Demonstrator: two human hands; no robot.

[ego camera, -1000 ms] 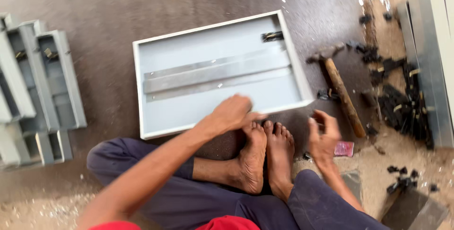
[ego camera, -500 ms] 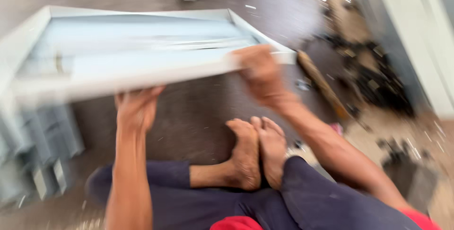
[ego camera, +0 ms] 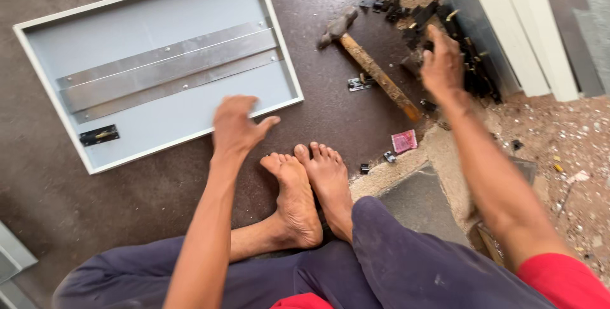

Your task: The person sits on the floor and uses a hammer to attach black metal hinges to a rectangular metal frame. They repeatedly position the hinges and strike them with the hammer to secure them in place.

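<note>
The biggest thing down here is the grey metal panel (ego camera: 159, 70), lying flat on the dark floor (ego camera: 76, 188) with its raised rim up, so the inside faces the person sitting over it. A long bare-metal strip (ego camera: 168, 67) runs across its middle, and a small dark latch (ego camera: 98, 135) sits near its lower left corner. It lies just past the person's bare feet (ego camera: 305, 188), which are pressed together in front of crossed legs in dark trousers, close enough to reach without shifting.

To the right, light-coloured panels (ego camera: 508, 35) stand stacked on edge. At their foot is a heap of small black fittings (ego camera: 445, 35), kept within arm's reach.

A hammer (ego camera: 368, 61) with a wooden handle lies on the floor between the panel and that heap, head pointing away, free of either hand. A spare latch piece (ego camera: 358, 82) lies just beside its handle, and a small pink packet (ego camera: 404, 140) nearer the feet.

The left hand (ego camera: 238, 124) hovers at the panel's near rim, fingers loosely spread and empty. The right hand (ego camera: 443, 61) is stretched out onto the black fittings, fingers curled down among them; I cannot tell whether it has hold of one.
</note>
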